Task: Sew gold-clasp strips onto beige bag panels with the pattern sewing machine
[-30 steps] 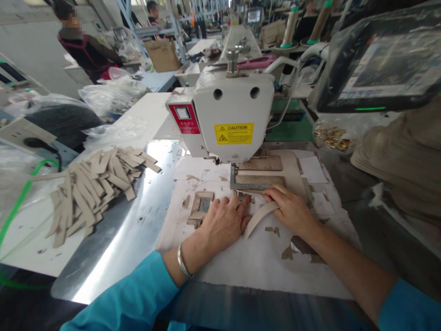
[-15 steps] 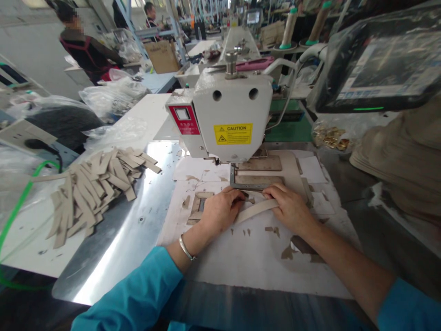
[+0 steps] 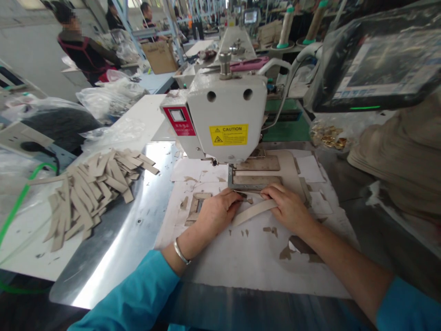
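My left hand [image 3: 215, 212] and my right hand [image 3: 288, 208] both rest on the white work sheet [image 3: 248, 257] just in front of the sewing machine [image 3: 225, 115]. Between them lies a beige strap [image 3: 253, 211], slanting up to the right. Each hand pinches one end of it, fingers curled. The hands sit right below the metal clamp frame [image 3: 250, 184] under the machine head. A silver bracelet is on my left wrist. Both sleeves are turquoise.
A heap of several beige straps [image 3: 93, 188] lies at the left on the shiny metal table [image 3: 138, 230]. A touch screen [image 3: 375, 64] hangs at the upper right above a stack of beige fabric [image 3: 403, 151]. Plastic bags lie at the back left. Other people stand far behind.
My left hand curled from flat into a pinch on the strap's left end. The strap, bent down a second ago, now lies straighter between both hands. The view shifted slightly.
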Demonstrator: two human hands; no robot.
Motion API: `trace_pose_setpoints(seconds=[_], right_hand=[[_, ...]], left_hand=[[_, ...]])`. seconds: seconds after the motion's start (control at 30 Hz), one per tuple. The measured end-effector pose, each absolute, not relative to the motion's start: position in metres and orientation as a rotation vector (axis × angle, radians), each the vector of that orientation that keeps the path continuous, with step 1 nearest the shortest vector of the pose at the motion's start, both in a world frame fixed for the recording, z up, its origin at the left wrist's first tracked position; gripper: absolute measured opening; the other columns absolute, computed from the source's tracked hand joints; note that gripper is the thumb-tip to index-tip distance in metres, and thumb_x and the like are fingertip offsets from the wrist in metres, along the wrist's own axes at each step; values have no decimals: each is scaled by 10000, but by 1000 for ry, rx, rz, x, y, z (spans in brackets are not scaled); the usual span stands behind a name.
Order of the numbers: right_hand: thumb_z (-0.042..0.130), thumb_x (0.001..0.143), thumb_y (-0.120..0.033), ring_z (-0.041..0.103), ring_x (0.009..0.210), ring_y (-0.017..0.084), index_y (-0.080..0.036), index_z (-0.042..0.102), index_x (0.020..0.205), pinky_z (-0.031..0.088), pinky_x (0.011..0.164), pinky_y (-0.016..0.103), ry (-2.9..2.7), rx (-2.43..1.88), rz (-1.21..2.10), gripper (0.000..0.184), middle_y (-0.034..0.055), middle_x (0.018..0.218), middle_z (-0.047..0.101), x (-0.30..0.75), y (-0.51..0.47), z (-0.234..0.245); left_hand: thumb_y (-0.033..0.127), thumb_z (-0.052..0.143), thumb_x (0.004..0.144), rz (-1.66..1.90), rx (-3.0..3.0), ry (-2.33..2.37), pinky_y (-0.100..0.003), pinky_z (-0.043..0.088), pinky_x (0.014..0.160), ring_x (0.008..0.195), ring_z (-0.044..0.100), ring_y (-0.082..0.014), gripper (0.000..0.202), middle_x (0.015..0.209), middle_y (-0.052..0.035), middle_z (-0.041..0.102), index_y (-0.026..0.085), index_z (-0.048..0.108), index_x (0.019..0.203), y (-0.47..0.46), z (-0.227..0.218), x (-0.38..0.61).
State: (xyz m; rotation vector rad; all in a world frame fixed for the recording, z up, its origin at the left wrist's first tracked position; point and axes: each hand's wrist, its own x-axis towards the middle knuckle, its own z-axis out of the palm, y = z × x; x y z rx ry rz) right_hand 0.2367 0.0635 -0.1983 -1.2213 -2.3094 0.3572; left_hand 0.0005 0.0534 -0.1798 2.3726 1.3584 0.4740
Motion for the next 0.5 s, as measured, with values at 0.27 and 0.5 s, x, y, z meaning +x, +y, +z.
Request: trace_pose_setpoints(seconds=[0.27,0.5], right_hand=[[458,850,-39,619,886,229,-168,590,964,478,780,337,-2308,-1201,345,217,78,946,608,238,64,-201],[457,897,-80,624,904,244,-138,612,1001,497,796,366,-2312,-1183,315,195,95,972,613,238,62,-202]], left_hand=[[339,399,1013,2,2848,1444,-365,501,695,812,606,-233,433,976,-71,588,276,447,1439,24,-170,11],[367,411,1014,-84,2735,1611,-354,489,664,819,631,-242,475,962,-61,612,268,377,1478,11,-166,22]])
